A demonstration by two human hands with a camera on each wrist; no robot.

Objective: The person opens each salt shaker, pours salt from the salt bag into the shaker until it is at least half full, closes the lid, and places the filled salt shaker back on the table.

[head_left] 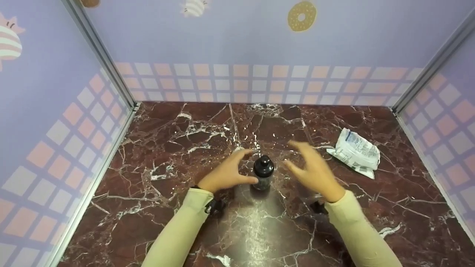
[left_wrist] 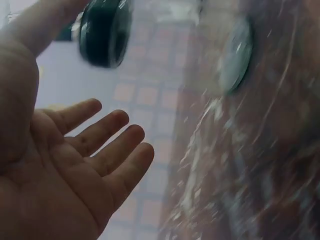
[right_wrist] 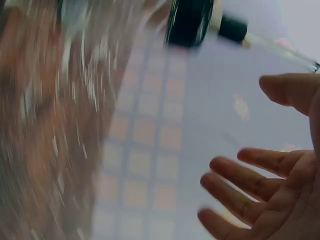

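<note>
A clear bottle with a black lid [head_left: 264, 168] and a small knob on top stands upright on the marble-patterned table. My left hand [head_left: 228, 172] is just left of it, fingers spread and thumb tip overlapping the bottle's edge in the head view. To the right, my right hand [head_left: 314, 171] hovers apart from the bottle with fingers extended. The left wrist view shows the open left palm [left_wrist: 60, 175] with the lid [left_wrist: 104, 35] beyond the thumb. In the right wrist view, nothing lies in the right hand [right_wrist: 280, 190], and the lid [right_wrist: 190, 22] appears above it.
A crumpled white plastic packet [head_left: 356, 152] with print lies right of the right hand. Purple panels with pink and white squares [head_left: 241, 83] enclose the table [head_left: 148, 226] at the back and both sides. Small white flecks show on the tabletop behind the bottle.
</note>
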